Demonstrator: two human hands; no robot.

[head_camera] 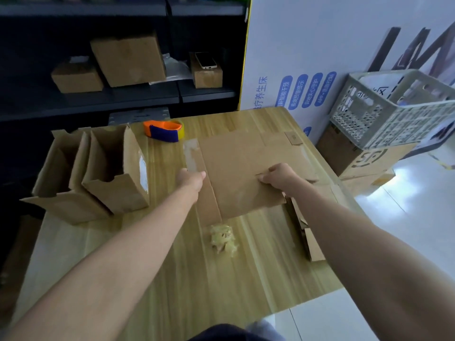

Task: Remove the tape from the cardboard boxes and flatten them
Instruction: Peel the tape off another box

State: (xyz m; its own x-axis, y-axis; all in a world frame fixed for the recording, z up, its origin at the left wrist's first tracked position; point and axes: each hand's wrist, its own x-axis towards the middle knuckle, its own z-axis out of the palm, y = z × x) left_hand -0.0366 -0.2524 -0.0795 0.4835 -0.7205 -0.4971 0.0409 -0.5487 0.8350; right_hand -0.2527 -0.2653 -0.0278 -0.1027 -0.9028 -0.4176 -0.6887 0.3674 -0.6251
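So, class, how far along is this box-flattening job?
Done: a wad of peeled tape; flat cardboard pieces at right. In hand: left hand and right hand grip the flattened box, tape on its left flap. Left: two upright open boxes.

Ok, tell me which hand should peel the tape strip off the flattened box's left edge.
Left. The left hand sits at the near end of the tape strip, while the right hand grips the flattened box further right and can steady it.
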